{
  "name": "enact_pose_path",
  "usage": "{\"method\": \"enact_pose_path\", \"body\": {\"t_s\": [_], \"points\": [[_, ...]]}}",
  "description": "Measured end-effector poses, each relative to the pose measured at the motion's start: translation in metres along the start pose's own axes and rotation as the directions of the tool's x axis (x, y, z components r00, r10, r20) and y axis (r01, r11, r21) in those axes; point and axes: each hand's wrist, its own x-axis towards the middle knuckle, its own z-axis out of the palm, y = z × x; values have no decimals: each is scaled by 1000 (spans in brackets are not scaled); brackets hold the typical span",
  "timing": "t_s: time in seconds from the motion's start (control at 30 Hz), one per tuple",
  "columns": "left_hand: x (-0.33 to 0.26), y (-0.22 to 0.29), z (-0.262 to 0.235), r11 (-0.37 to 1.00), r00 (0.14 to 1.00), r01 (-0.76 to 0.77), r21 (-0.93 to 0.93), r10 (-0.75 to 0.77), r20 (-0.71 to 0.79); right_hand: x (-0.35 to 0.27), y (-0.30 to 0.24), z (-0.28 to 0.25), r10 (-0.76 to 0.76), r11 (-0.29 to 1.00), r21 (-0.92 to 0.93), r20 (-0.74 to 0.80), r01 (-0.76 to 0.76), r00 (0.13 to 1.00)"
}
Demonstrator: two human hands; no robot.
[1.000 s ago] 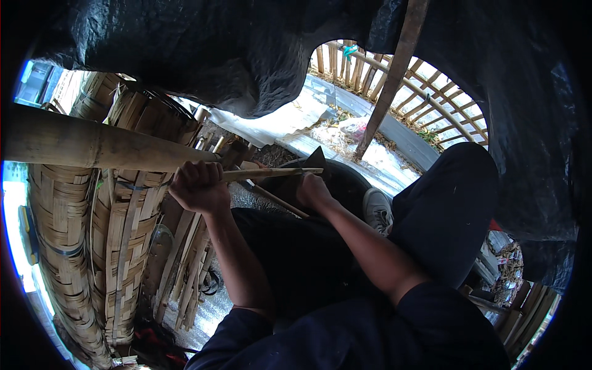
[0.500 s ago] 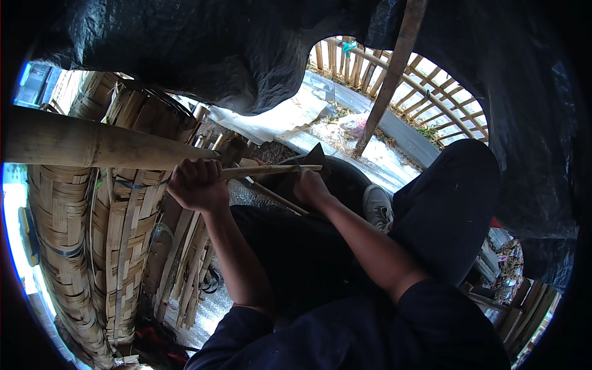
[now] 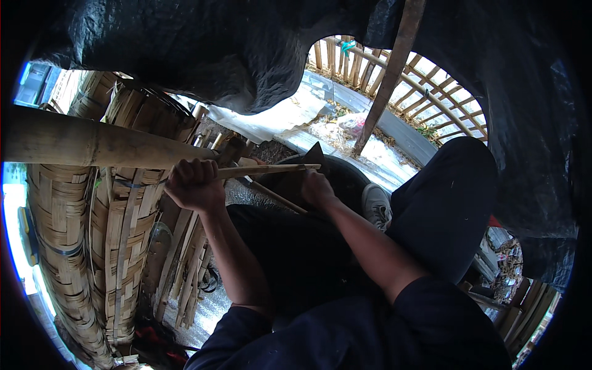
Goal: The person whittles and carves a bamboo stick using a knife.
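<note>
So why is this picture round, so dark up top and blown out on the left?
Head view: the fisheye lens bends straight edges, so the bamboo pole bows and the corners go black. A dark mass overhead sits in shadow. Daylight whitens the left edge and the ground beyond. The left hand and right hand on the bamboo strip stay reasonably sharp.

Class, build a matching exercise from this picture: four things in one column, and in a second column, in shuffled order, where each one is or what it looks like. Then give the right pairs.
Column one:
1. left hand
2. right hand
3. white shoe
4. thick bamboo pole

Column two:
A. lies level across the left of the view
B. beside the dark-trousered knee
C. fist closed round one end of a thin bamboo strip
D. at the strip's other end, by a dark blade

Pairs: 1-C, 2-D, 3-B, 4-A
</note>
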Motion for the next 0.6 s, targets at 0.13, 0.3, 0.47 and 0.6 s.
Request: {"method": "enact_pose_path", "body": {"t_s": [0.13, 0.3, 0.47, 0.6], "points": [[-5, -1, 0, 998, 999, 35, -52, -33, 32, -1, -1, -10, 174, 984, 27, 116, -178, 978], [-3, 1, -4, 997, 995, 66, -34, -63, 74, 0, -59, -40, 56, 998, 21, 180, -61, 982], [2, 4, -5, 997, 998, 53, -52, -50, 44, 0, -80, -46, 105, 981, 153, 120, -123, 987], [3, 2, 2, 999, 999, 27, 40, -28, 36, 2, -76, -42, 129, 974, 172, 102, -145, 986]]}}
